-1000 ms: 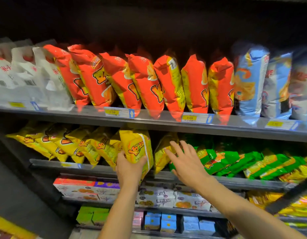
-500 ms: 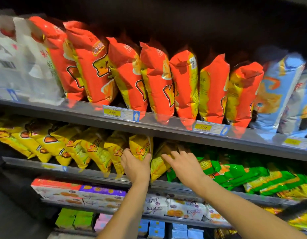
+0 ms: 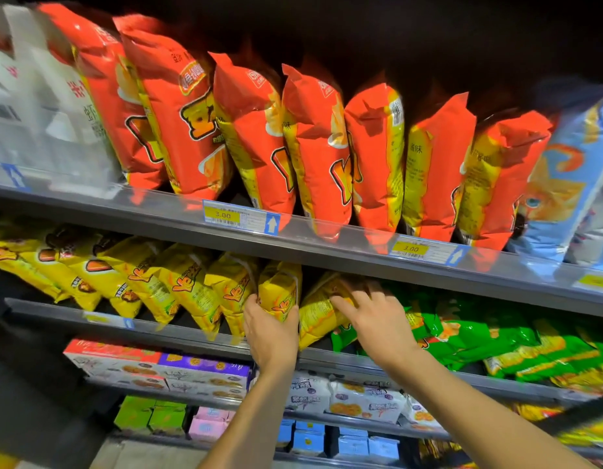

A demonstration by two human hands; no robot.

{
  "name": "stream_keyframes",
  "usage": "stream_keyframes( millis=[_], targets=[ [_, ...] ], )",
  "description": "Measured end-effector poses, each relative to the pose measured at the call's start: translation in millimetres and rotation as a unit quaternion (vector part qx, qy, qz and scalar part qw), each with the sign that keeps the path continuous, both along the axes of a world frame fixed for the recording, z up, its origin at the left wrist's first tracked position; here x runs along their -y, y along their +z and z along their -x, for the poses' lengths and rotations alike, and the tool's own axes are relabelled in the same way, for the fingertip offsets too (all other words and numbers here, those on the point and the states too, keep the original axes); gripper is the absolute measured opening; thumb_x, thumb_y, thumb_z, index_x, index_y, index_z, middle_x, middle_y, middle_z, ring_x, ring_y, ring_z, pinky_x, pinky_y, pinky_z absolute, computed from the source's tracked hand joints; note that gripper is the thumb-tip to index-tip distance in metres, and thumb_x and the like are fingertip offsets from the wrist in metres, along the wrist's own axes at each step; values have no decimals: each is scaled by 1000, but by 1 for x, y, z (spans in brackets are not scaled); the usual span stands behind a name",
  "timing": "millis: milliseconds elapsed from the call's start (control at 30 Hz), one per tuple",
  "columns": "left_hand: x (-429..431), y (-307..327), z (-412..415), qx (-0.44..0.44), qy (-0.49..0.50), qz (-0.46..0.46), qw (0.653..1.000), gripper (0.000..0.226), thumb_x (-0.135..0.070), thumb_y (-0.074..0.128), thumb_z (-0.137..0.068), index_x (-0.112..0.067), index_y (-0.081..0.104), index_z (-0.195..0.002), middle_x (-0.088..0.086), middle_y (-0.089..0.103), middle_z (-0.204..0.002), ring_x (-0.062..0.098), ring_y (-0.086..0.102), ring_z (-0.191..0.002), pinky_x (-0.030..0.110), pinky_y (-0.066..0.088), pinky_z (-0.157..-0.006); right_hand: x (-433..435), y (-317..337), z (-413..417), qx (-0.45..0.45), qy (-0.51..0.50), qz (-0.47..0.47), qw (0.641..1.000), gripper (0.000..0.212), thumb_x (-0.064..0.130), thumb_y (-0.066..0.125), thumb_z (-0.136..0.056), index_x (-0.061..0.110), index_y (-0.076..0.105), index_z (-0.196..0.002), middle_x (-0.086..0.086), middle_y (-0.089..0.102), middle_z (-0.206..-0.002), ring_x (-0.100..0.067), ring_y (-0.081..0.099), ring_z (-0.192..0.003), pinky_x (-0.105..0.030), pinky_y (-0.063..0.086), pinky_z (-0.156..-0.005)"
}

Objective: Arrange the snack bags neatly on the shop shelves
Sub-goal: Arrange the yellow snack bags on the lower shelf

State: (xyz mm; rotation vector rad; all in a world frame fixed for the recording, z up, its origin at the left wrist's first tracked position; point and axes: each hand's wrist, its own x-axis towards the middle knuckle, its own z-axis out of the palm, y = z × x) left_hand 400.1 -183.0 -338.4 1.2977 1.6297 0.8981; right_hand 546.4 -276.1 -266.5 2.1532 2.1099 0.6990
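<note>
Currently the yellow bag (image 3: 280,292) stands nearly upright on the middle shelf (image 3: 56,314), at the right end of a row of leaning yellow bags (image 3: 141,279). The left hand (image 3: 271,336) grasps its lower part, fingers round the left edge and thumb at the right. Just beside it on the right, a second bag (image 3: 315,316), also yellow, leans. The right hand (image 3: 378,319) rests on it with fingers spread and straight, clasping nothing. Green bags (image 3: 462,333) lie further right on the same shelf. Orange bags (image 3: 310,147) stand on the upper shelf (image 3: 327,242), between white bags (image 3: 29,113) and blue bags (image 3: 570,184). Boxes (image 3: 158,367) occupy the lower shelves.
</note>
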Motion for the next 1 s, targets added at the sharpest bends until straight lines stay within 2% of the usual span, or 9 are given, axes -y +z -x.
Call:
stream_keyframes(
  millis=[233,367,467,567,633,767,867,933,1000],
  targets=[
    [24,10,12,-12,19,-29,999,94,-37,89,-82,-11,35,-154,14,43,-148,36,45,-137,59,49,-105,22,3,-7,-18,-9,-40,999,85,2,96,-41,21,76,-121,-13,70,-103,-35,62,-77,-41,51,-59],
    [58,21,14,-29,-47,-126,990,73,-37,84,-86,-13,49,-144,8,48,-138,26,44,-131,49,46,-107,45,4,-6,-40,21,-77,996,76,-2,89,-51,18,72,-123,-15,67,-129,-40,62,-101,-43,53,-67],
    [86,30,16,-60,-190,-181,963,69,-41,84,-85,-20,53,-142,0,50,-143,14,38,-130,37,39,-107,67,6,-2,-76,39,-106,991,67,1,90,-58,19,75,-120,-15,68,-131,-42,64,-103,-44,57,-66],
    [112,35,14,-131,-290,-186,930,97,-49,88,-78,-21,39,-157,-2,37,-161,19,31,-147,42,32,-122,93,8,5,-106,48,-127,985,62,9,95,-63,21,75,-120,-12,69,-129,-39,64,-100,-43,57,-66],
    [130,36,14,-161,-299,-193,921,103,-47,90,-77,-23,34,-160,-2,37,-163,21,32,-151,43,31,-125,113,12,11,-120,53,-132,982,58,13,95,-67,21,75,-120,-11,70,-127,-37,64,-99,-42,58,-65],
    [167,42,22,-158,-270,-214,925,80,-37,88,-81,-31,49,-150,-9,55,-147,16,51,-134,34,43,-109,153,16,17,-145,76,-127,978,55,13,90,-74,20,71,-125,-9,68,-129,-33,61,-98,-43,59,-61],
    [194,46,31,-142,-270,-195,932,71,-44,83,-84,-37,51,-147,-12,60,-139,15,55,-126,38,50,-101,178,27,10,-224,100,-107,964,53,31,78,-91,20,62,-141,-4,63,-138,-30,60,-116,-44,61,-85],
    [210,47,36,-109,-271,-168,942,67,-58,78,-84,-44,51,-143,-15,64,-129,14,60,-120,45,55,-95,195,39,7,-325,93,-106,935,53,41,67,-99,21,56,-147,2,62,-141,-20,55,-127,-36,50,-103],
    [224,52,39,-83,-267,-147,949,65,-65,71,-86,-46,48,-143,-17,67,-123,13,65,-114,45,58,-91,210,50,3,-420,56,-126,897,52,43,63,-101,22,55,-148,8,61,-139,-11,52,-130,-29,42,-107]
  ],
)
